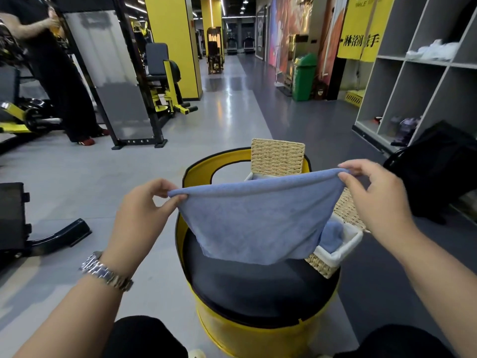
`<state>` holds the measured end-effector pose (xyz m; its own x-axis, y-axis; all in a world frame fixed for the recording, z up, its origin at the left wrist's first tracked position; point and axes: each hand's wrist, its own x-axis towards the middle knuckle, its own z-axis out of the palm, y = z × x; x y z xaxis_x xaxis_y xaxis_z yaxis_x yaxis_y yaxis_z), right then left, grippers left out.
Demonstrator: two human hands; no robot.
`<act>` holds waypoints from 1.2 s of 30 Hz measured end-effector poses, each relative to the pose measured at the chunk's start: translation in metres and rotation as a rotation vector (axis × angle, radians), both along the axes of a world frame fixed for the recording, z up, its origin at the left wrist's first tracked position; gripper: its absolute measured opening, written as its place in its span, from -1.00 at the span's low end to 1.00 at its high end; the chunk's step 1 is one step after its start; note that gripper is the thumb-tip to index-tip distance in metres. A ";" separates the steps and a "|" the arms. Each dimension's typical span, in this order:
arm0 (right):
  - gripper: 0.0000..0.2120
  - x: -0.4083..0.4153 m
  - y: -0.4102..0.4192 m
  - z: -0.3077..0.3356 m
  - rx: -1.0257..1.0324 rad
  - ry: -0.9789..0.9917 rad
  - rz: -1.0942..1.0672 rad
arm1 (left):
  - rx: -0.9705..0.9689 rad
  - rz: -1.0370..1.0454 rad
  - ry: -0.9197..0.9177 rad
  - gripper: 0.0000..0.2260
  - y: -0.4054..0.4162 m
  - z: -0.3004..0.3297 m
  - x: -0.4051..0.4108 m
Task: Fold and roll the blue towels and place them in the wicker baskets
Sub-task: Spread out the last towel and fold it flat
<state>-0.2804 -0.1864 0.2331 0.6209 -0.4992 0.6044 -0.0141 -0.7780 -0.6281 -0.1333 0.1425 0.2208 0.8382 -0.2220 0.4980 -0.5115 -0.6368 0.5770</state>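
You're pinching the blue towel point(254, 218) by its top corners, left hand point(144, 215) and right hand point(374, 200), so it hangs mid-frame over the round black cushion point(258, 288). If one pinch slips, the soft terry sags unevenly. Lower right, the woven wicker basket point(343, 244) seemingly holds another rolled towel.

Blue towel point(254, 223) — taut between both hands
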 end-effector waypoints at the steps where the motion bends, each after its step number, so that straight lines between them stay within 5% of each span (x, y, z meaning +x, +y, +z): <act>1: -0.89 -0.007 0.002 0.007 -0.002 -0.015 0.002 | 0.001 -0.002 -0.016 -0.88 0.003 0.005 -0.006; 10: -0.90 -0.004 -0.001 0.012 -0.031 0.082 0.036 | 0.146 -0.032 -0.032 -0.89 0.012 0.016 0.002; 28: -0.95 0.158 -0.067 -0.168 -0.364 0.414 -0.019 | 0.487 0.020 -0.043 -0.93 -0.064 -0.148 0.163; 36: -0.87 0.125 -0.062 -0.189 -0.440 0.381 0.119 | 0.543 -0.171 -0.050 -0.83 -0.042 -0.183 0.147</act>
<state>-0.1557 -0.2485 0.0440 0.8710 -0.1661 0.4623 -0.0722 -0.9742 -0.2140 0.0141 0.1007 0.0379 0.7464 -0.5874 0.3127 -0.6513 -0.7412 0.1623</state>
